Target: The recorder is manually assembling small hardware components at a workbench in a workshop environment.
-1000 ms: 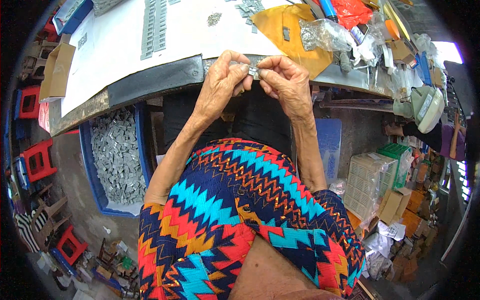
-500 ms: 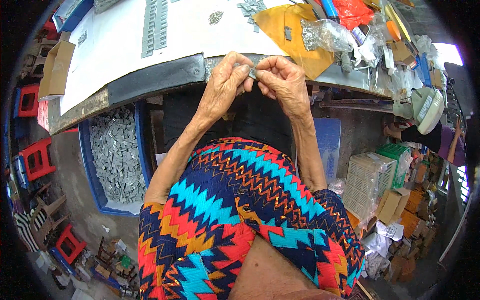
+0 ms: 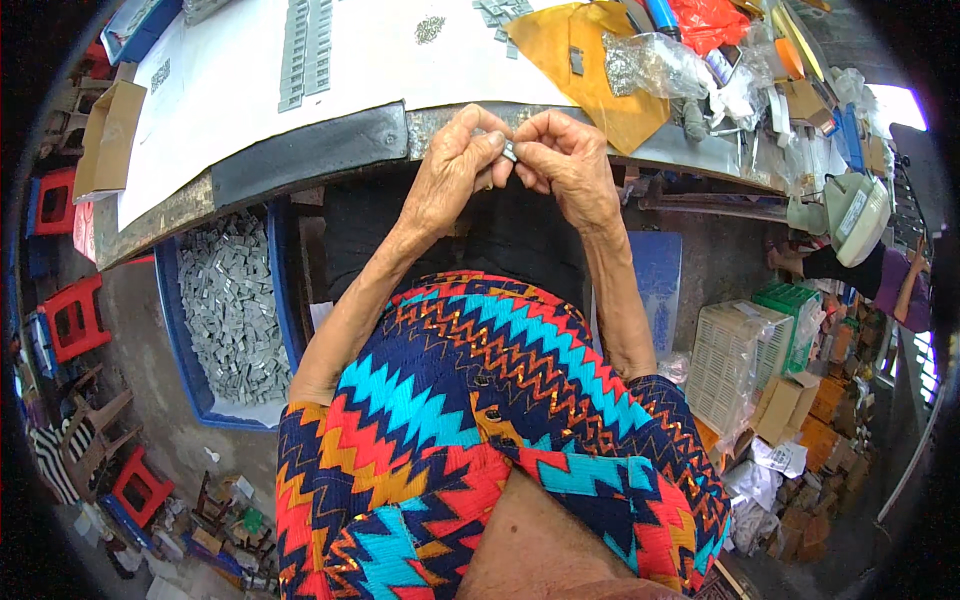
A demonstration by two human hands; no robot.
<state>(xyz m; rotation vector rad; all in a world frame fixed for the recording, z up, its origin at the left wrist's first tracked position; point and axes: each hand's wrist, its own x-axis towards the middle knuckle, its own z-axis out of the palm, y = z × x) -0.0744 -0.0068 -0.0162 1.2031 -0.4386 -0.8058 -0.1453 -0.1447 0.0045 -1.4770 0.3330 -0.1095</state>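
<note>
Between my fingertips, just off the front edge of the table, sits a small grey metal piece point(image 3: 509, 151). My left hand point(image 3: 461, 155) pinches it from one side, thumb against forefinger. From the other side my right hand point(image 3: 565, 160) grips it, also thumb against forefinger. Most of the piece is hidden by the fingers. Beyond my hands, long rows of flat grey parts point(image 3: 307, 55) lie on white paper point(image 3: 220, 110). A small heap of tiny metal bits point(image 3: 430, 29) and a loose cluster of grey parts point(image 3: 500, 20) lie farther back.
Down at my left stands a blue bin point(image 3: 172, 310) full of grey metal parts point(image 3: 232, 310). An amber sheet point(image 3: 590, 70), plastic bags point(image 3: 655, 68) and tools crowd the table's right. An open cardboard box point(image 3: 108, 140) stands at its left end. Another person point(image 3: 890, 285) is far right.
The small piece has turned slightly between my fingertips and shows a brighter face. Both hands keep nearly the same place; the view has shifted a little.
</note>
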